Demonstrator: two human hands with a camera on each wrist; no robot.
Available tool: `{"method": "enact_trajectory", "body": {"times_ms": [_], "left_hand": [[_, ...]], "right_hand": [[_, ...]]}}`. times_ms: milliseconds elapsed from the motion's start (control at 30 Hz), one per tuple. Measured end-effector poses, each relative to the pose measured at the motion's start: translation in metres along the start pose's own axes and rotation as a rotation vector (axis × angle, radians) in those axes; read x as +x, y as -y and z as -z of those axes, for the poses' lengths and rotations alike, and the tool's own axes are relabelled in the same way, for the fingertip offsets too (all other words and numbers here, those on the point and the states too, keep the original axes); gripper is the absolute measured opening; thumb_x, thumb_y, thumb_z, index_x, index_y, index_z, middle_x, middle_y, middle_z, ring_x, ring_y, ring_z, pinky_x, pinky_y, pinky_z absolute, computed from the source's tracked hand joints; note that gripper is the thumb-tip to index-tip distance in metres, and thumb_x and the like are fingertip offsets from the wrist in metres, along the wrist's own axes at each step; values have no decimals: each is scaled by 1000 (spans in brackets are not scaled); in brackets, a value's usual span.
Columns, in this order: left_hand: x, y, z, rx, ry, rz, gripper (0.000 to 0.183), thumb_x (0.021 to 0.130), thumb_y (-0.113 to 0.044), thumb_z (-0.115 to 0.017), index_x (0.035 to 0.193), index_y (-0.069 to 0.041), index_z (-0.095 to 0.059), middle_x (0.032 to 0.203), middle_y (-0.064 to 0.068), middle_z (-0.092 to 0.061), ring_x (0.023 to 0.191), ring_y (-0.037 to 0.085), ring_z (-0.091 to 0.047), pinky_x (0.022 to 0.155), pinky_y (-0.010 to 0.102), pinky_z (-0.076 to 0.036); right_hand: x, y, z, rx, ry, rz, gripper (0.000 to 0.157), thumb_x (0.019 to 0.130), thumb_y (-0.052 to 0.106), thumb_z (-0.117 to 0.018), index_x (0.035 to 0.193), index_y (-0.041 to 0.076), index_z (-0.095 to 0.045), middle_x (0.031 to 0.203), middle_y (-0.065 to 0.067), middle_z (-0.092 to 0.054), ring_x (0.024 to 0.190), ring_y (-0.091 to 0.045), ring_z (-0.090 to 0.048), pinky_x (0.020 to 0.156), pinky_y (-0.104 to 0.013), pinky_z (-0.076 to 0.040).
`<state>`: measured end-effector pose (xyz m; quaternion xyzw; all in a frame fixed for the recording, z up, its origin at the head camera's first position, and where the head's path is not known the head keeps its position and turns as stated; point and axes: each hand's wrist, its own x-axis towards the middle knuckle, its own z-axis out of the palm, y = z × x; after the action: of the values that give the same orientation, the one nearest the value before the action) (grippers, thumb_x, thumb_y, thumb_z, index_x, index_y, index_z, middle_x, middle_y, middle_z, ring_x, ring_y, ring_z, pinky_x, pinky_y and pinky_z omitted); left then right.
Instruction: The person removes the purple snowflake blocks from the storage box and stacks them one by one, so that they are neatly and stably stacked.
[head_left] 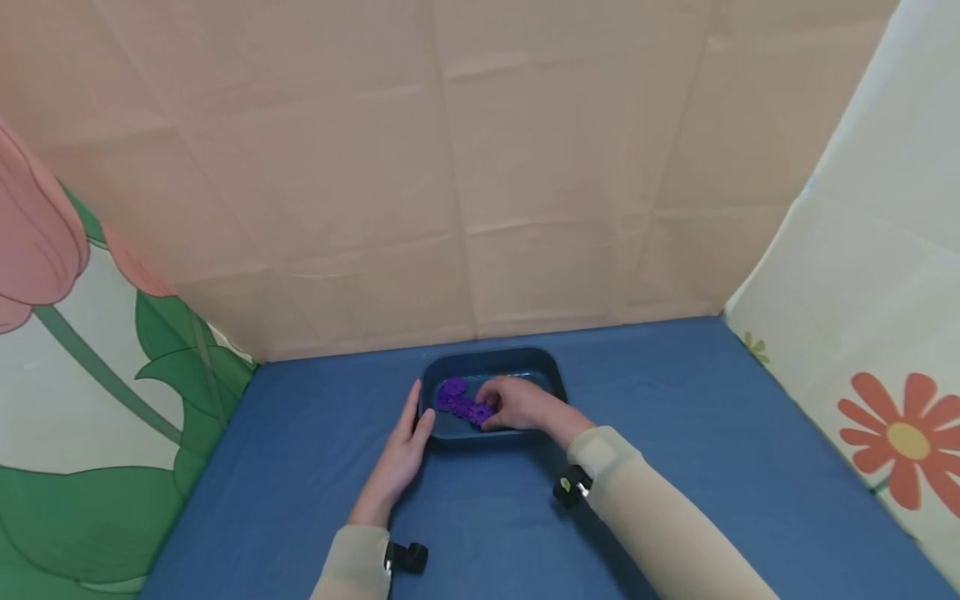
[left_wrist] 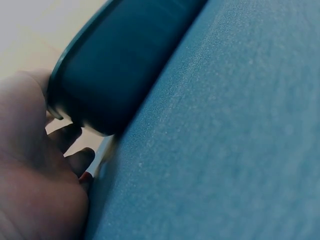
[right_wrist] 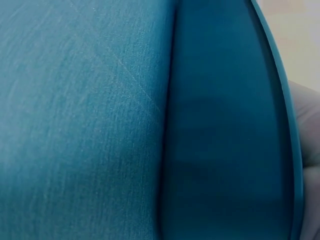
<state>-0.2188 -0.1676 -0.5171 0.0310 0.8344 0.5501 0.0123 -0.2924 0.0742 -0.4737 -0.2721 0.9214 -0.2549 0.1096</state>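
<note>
Tray (head_left: 487, 362) on blue surface (head_left: 637, 400) (beige backdrop (head_left: 480, 167))

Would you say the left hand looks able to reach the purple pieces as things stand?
Probably yes: the left hand is at the side of the tray, near the purple pieces; only the tray's wall seems in the way, and its top is open.

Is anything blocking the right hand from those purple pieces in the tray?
Nothing visible blocks it. The right hand reaches in over the near right corner of the tray and pinches the right end of the purple pieces.
</note>
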Motion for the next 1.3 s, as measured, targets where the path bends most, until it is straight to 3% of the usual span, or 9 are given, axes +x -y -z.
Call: {"method": "enact_trajectory", "body": {"times_ms": [233, 533, 900, 1167, 1300], "left_hand": [[-1, 0, -1, -8, 12, -10, 68, 95, -67, -38, 154, -46, -14, 156, -25, -13, 146, 14, -12, 115, 55, -12], [0, 0, -2, -3, 11, 24, 59, 94, -70, -38, 146, -60, -12, 155, -26, -13, 146, 14, -13, 115, 56, -12], [2, -1, -2, -9, -2, -13, 60, 95, -66, -40, 150, -54, -16, 155, -27, -15, 145, 10, -14, 116, 53, -14], [7, -2, -6, 1, 2, -18, 62, 96, -67, -37, 152, -49, -17, 153, -30, -15, 144, 7, -14, 117, 49, -15], [6, -3, -8, -6, -2, -22, 55, 101, -56, -37, 152, -48, -18, 153, -30, -16, 144, 7, -15, 117, 49, -14]], "right_hand": [[-4, 1, 3, 23, -40, -29, 37, 80, 28, -83, 112, 18, -68, 95, 4, -67, 83, -10, -59, 77, -34, -51], [-13, 7, 12, 82, -197, -89, 39, 79, 31, -83, 113, 20, -67, 92, 6, -65, 80, -9, -58, 72, -33, -50], [-37, 2, 34, 154, -357, -133, 40, 83, 36, -79, 119, 27, -65, 99, 9, -61, 88, -12, -56, 74, -35, -50], [-61, -19, 57, 164, -425, -166, 42, 85, 39, -76, 122, 25, -63, 98, 5, -61, 86, -15, -56, 71, -34, -49], [-72, -34, 67, 141, -455, -201, 44, 84, 41, -76, 123, 23, -63, 96, 3, -62, 86, -16, -57, 69, -35, -49]]}}
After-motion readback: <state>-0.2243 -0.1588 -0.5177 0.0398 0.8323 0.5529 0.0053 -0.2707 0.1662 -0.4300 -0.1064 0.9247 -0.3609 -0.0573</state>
